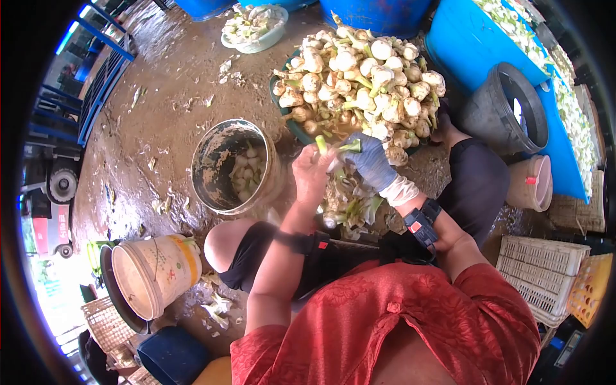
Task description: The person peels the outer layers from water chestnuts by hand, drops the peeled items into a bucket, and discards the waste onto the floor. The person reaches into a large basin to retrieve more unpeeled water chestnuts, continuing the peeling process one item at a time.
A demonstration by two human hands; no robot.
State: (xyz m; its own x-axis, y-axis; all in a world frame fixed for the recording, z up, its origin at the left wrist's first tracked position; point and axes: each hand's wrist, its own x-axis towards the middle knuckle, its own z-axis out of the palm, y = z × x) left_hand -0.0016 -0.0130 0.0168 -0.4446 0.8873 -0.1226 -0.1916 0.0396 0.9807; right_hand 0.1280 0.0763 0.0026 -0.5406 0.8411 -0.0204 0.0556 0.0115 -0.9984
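Note:
In front of my body, both hands are close together beside a heap of garlic bulbs point(382, 74). My bare left hand point(310, 173) is closed on a garlic bulb whose cut green stem point(321, 144) sticks up past the fingers; the bulb itself is mostly hidden. My right hand point(374, 162), in a blue glove, pinches a strip of green garlic peel point(351, 146) just right of that stem. A bucket point(273, 167) with pale, peeled bulbs point(247, 172) stands left of my left hand. Loose peelings and leaves point(356, 208) lie under my hands.
A pale basin point(256, 45) of peelings stands at the far left of the heap. A grey bucket point(484, 109) and blue bins point(449, 38) stand to the right. A white crate point(539, 276) is near my right side, a white bucket point(160, 266) lower left. The floor is wet.

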